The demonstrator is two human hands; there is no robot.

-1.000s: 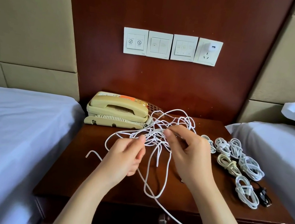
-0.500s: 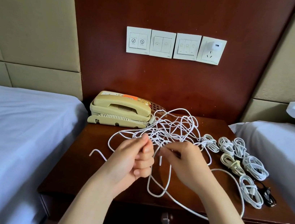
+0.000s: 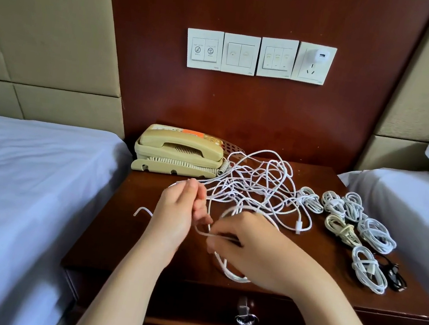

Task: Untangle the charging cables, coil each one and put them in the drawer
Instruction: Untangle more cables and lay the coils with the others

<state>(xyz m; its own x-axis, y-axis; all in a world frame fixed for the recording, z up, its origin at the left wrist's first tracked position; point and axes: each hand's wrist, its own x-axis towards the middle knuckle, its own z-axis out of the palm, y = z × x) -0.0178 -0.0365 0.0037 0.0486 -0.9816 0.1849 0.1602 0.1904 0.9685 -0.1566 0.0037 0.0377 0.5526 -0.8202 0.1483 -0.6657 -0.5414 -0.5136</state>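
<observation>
Head view: left hand (image 3: 177,213) pinches a strand from the tangle (image 3: 255,184), right hand (image 3: 258,251) curls round a loop (image 3: 232,275), apparently coiling; finished coils (image 3: 375,234) kept clear at right, drawer (image 3: 187,306) closed.

nightstand (image 3: 121,232) — glossy dark wood | phone (image 3: 179,152) — smooth beige plastic | bedsheet (image 3: 26,177) — matt cloth

One tangle (image 3: 254,184); at its three o'clock five white coils (image 3: 376,234), one beige coil (image 3: 341,229), one black coil (image 3: 393,275); one telephone (image 3: 179,152), four wall plates (image 3: 239,54).
</observation>
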